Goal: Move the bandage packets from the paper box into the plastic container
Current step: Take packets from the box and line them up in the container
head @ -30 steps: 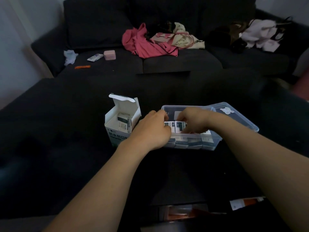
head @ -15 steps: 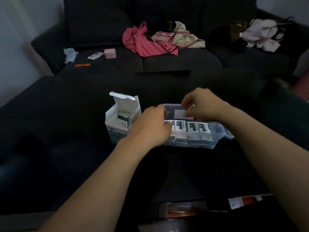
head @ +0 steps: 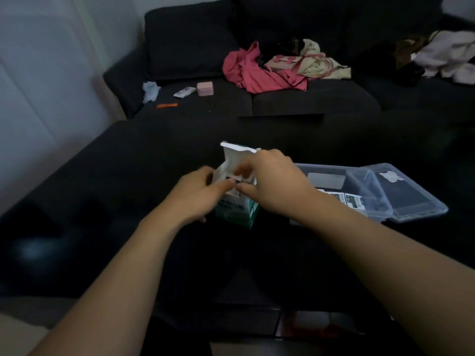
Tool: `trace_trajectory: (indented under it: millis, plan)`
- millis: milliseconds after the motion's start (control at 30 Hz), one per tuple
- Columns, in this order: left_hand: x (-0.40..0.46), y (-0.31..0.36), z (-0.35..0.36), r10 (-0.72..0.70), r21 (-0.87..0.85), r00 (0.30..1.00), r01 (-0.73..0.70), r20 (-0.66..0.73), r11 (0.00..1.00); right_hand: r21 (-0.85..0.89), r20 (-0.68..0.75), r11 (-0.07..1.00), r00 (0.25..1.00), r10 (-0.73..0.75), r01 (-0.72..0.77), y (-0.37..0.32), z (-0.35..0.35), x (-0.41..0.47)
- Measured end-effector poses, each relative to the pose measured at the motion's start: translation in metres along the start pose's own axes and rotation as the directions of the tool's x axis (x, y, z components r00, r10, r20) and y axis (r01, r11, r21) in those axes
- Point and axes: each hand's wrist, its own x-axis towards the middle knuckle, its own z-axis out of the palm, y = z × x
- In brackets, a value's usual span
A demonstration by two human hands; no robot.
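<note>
Two bare arms reach forward over a dark sofa seat [head: 133,160]. The left hand [head: 198,197] grips the near left side of the paper box [head: 237,213], with its fingers curled round the wall and its thumb lying along the top edge. The right hand [head: 276,185] is over the open top of the same box, and its fingers dip down inside. They are bent, but it is too blurry to tell if they pinch a packet. The two thumbs almost touch. The box is white with green on its lower part, and its lid flap [head: 237,156] stands up just behind the right fingers. Right of the fingers, just beside the box, sits the clear plastic container [head: 331,168]. A few bandage packets [head: 345,200] lie in a row inside it. Its clear lid [head: 411,196] leans on its right end. Far past the fingers, on the sofa, are an orange thing [head: 167,105], a small tube [head: 183,92], a pink box [head: 204,88], a crumpled tissue [head: 150,90], a pink cloth [head: 259,70] and a cream bag [head: 308,61].
</note>
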Motion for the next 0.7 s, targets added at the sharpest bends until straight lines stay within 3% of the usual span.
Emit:
trace_trajectory:
  millis: [67, 233, 467, 700]
  plan:
    - [0.001, -0.002, 0.002, -0.020, 0.005, 0.999, 0.020, 0.049, 1.000, -0.021, 0.060, 0.998, 0.996, 0.065, -0.064, 0.002, 0.003, 0.004]
    - [0.003, 0.002, 0.002, 0.050, 0.114, 0.998, -0.045, -0.040, 0.992, -0.117, 0.063, 0.989, 0.993, 0.096, -0.088, 0.007, 0.010, 0.013]
    - [0.002, 0.008, -0.002, 0.029, 0.150, 0.999, -0.026, -0.021, 0.988, -0.154, 0.014, 0.988, 1.000, 0.021, -0.018, 0.012, 0.021, 0.020]
    - [0.005, 0.001, -0.005, 0.023, 0.109, 1.000, -0.023, -0.005, 0.994, -0.058, 0.055, 0.997, 0.998, -0.043, 0.047, 0.013, 0.020, 0.020]
